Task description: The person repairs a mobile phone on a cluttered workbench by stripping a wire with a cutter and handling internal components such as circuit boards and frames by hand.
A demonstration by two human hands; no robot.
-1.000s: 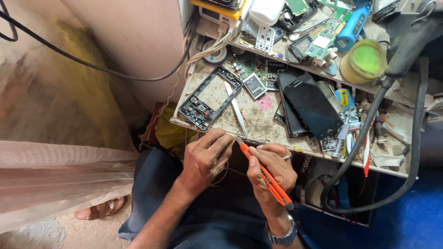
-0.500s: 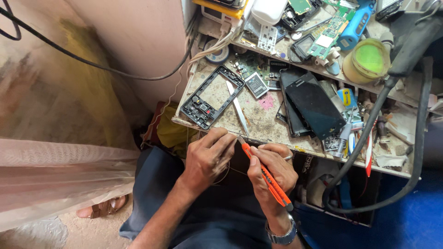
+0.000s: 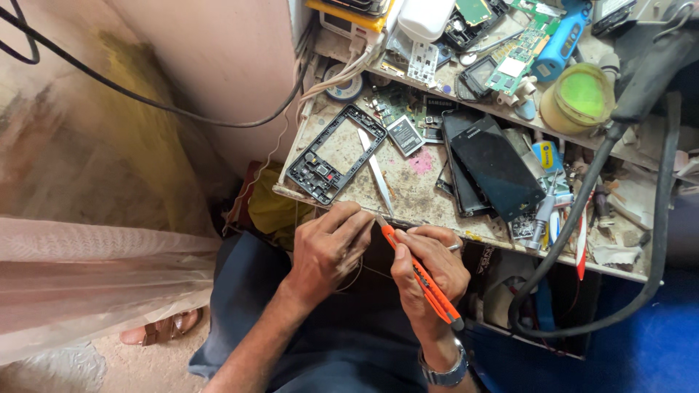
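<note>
My right hand (image 3: 429, 273) grips an orange utility knife (image 3: 421, 275), its blade tip pointing up toward my left hand. My left hand (image 3: 331, 247) pinches a small thing right by the blade tip; what it is stays hidden by the fingers, and a thin wire loops below the hand. Both hands hover over my lap, just in front of the near edge of a worn workbench (image 3: 415, 193). On the bench right above them lie metal tweezers (image 3: 376, 173) and a black phone frame (image 3: 335, 154).
A black phone with a dark screen (image 3: 489, 169) lies at mid bench among circuit boards and small parts. A green-lidded jar (image 3: 579, 98) and a blue tool (image 3: 559, 40) sit on the back shelf. A thick black hose (image 3: 582, 204) curves down on the right. A wall stands to the left.
Both hands stay almost in place at the bench edge; the knife keeps its angle, with only slight finger shifts around the blade tip.
</note>
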